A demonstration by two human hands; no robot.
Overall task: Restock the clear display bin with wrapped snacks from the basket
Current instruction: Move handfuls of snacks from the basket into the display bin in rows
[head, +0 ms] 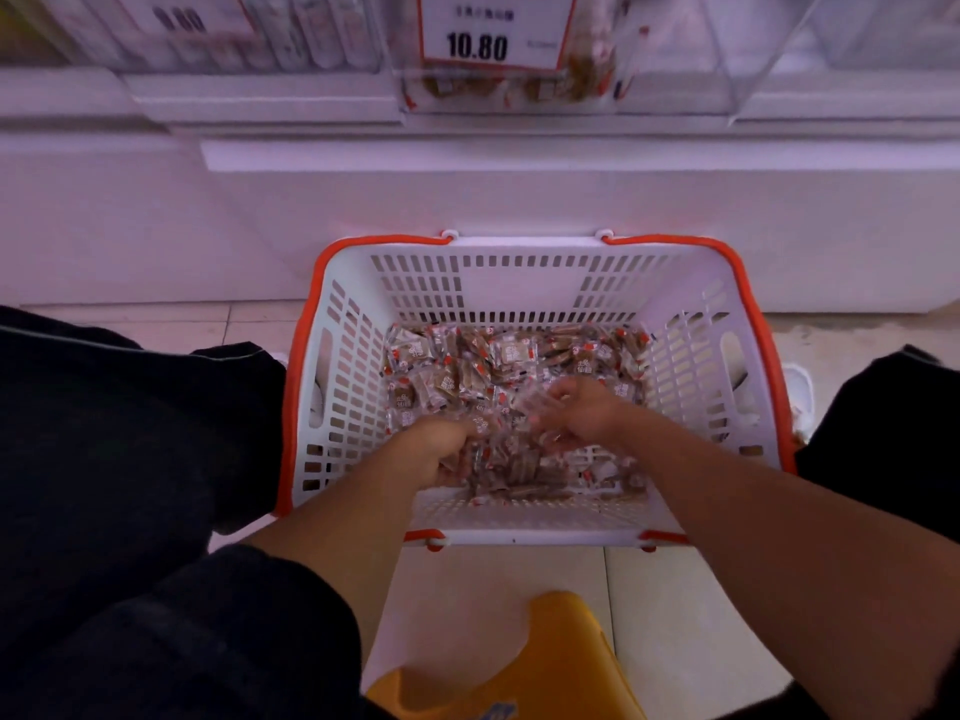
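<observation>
Below, the basket [524,283] sits on tiled floor [156,324] against white shelving [467,200].

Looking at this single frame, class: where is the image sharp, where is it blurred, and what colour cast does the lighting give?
Head view: the white slotted basket with orange rim is sharp; both hands and the wrapped snacks near them smear with motion; the clear display bin above looks soft; a pinkish-purple cast tints the white shelf front.
</observation>
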